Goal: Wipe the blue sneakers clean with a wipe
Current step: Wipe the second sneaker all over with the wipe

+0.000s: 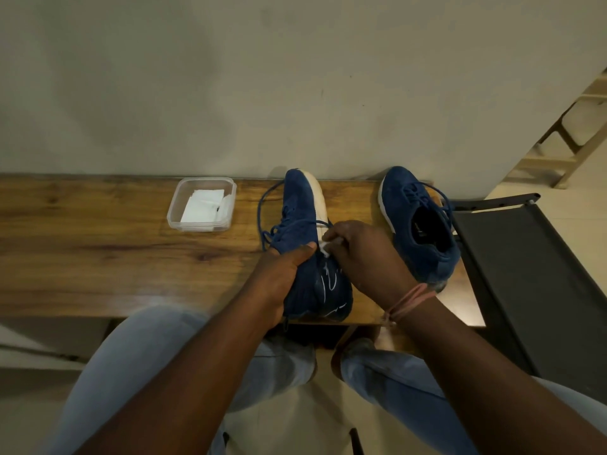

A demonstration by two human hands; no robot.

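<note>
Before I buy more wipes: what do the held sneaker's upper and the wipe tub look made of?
Held sneaker: the upper looks like matte blue knit or mesh fabric, slightly textured; the sole is smooth white, probably rubber or foam. Wipe tub: clear, glossy plastic; white wipes show through it.

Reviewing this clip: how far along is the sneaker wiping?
Done: a wipe is out and in the right hand. In hand: the left hand grips the tilted left sneaker while the wipe touches its side by the white sole. Left: the right sneaker stands untouched; cleanliness cannot be judged.
</note>
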